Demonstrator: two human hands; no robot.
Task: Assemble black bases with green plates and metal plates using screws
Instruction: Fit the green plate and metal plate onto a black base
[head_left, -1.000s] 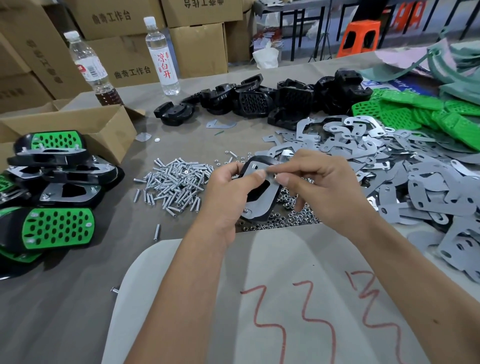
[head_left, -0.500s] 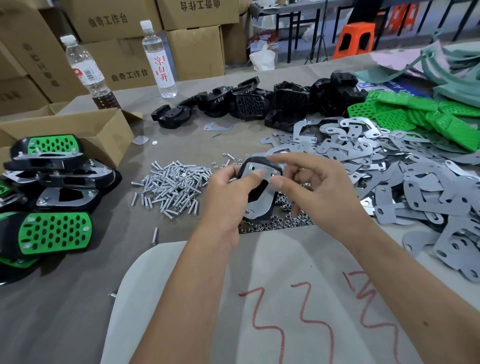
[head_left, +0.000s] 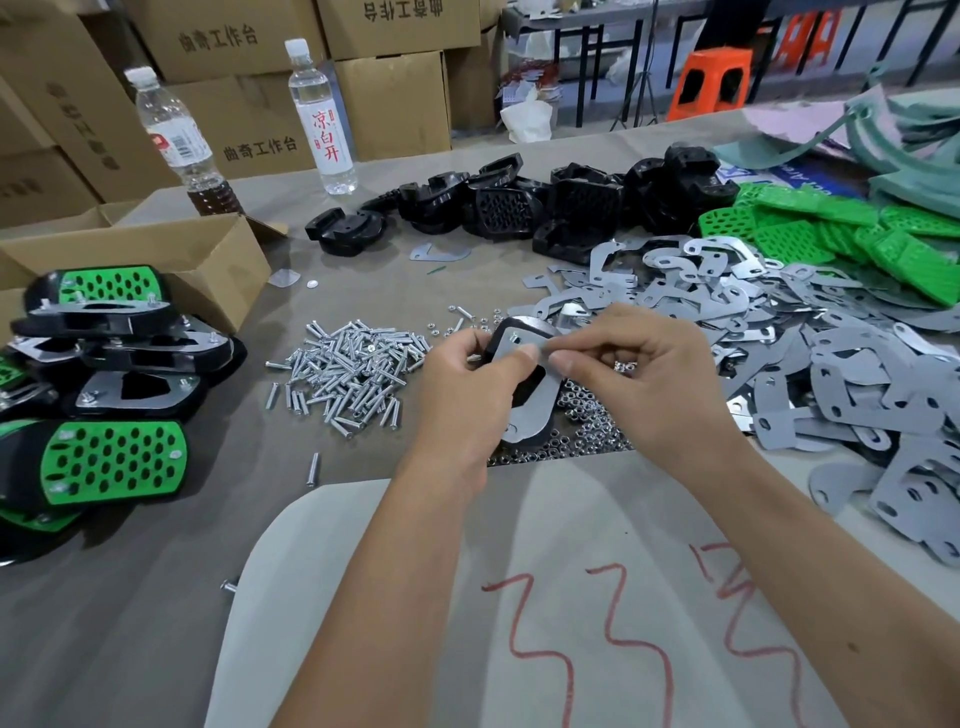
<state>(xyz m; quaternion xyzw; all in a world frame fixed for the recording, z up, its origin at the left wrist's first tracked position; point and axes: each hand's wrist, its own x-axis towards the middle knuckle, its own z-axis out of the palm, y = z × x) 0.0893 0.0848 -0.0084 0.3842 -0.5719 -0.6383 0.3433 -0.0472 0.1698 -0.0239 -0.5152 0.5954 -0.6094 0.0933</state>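
Two hands, left hand (head_left: 467, 395) gripping black base (head_left: 524, 395), right hand (head_left: 654, 384) pinching its metal plate (head_left: 535, 402) (top edge)

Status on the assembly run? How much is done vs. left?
Done: a stack of finished units sits at the left, beside a cardboard box. In hand: the left hand holds a black base while the right hand pinches a metal plate onto it. Left: plenty, with piles of bases, green plates, metal plates and screws unused.
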